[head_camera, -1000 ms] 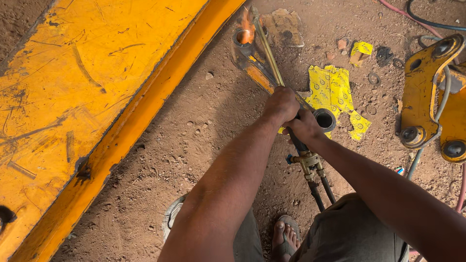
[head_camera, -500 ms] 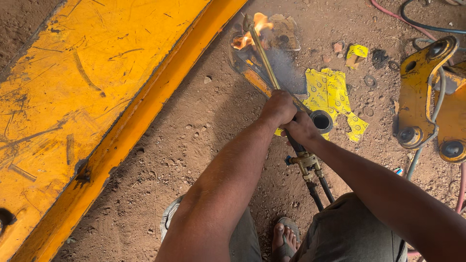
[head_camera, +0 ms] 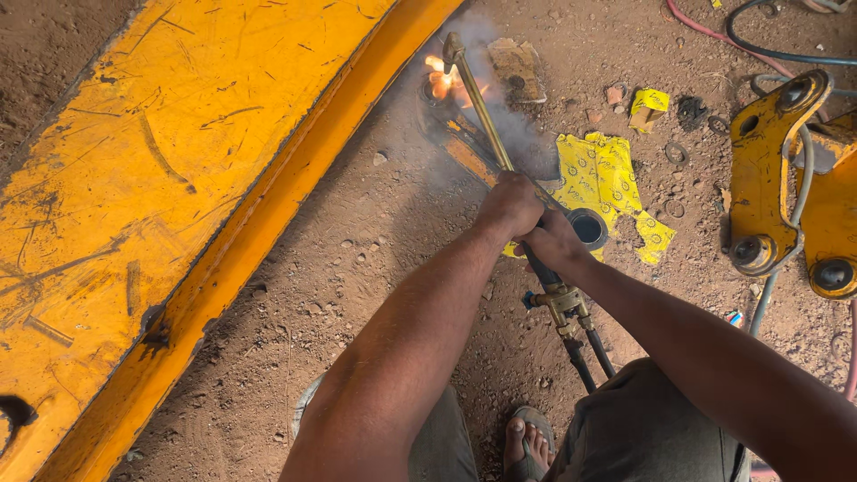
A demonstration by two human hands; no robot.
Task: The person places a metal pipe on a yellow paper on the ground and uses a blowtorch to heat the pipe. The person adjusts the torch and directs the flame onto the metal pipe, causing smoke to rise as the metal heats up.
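My left hand [head_camera: 509, 203] and my right hand [head_camera: 552, 243] both grip a brass cutting torch [head_camera: 486, 112], left ahead of right. Its long tubes run up and away to a bent tip. An orange flame [head_camera: 444, 82] burns at the tip against a small metal piece [head_camera: 460, 138] lying on the dirt beside the big yellow steel beam [head_camera: 161, 178]. Grey smoke [head_camera: 518, 134] drifts over the spot. Two dark hoses [head_camera: 589, 353] leave the torch's brass valve body toward my knees.
Torn yellow paper [head_camera: 607, 174] and a short steel ring [head_camera: 587, 228] lie right of my hands. A yellow machine bracket with pin holes [head_camera: 772, 178] stands at the right, with hoses [head_camera: 759, 49] behind. A flat stone [head_camera: 522, 67] sits near the flame. My sandalled foot [head_camera: 528, 442] is below.
The flame at the torch tip has grown and more smoke rises. The view has shifted slightly; both hands keep their grip on the torch.
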